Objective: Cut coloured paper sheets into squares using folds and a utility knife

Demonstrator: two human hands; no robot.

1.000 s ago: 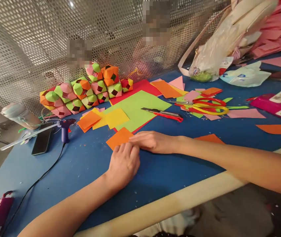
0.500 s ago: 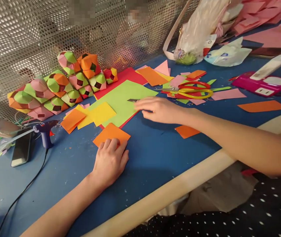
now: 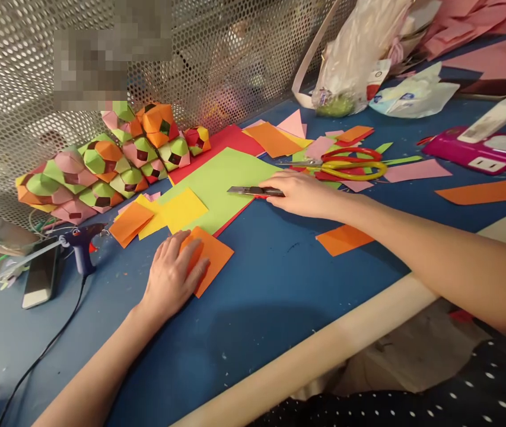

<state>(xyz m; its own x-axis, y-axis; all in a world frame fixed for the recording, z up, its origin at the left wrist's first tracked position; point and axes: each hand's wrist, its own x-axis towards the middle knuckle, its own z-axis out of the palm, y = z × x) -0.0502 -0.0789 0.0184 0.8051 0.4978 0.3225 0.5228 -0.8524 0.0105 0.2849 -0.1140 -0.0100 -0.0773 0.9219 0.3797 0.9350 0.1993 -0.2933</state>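
Your right hand (image 3: 299, 191) grips the knife (image 3: 253, 191), pointing frame-left; below-left, your left hand (image 3: 170, 276), fingers spread, rests on the orange square (image 3: 216, 254).

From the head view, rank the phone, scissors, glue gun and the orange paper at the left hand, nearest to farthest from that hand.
1. Orange paper: partly under the left hand.
2. Glue gun: to the hand's left.
3. Phone: farther left.
4. Scissors: across the table, right.

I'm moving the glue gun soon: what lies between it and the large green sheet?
In the head view, orange paper lies nearest the glue gun, then yellow paper that reaches onto the green sheet, with pink scraps showing behind them.
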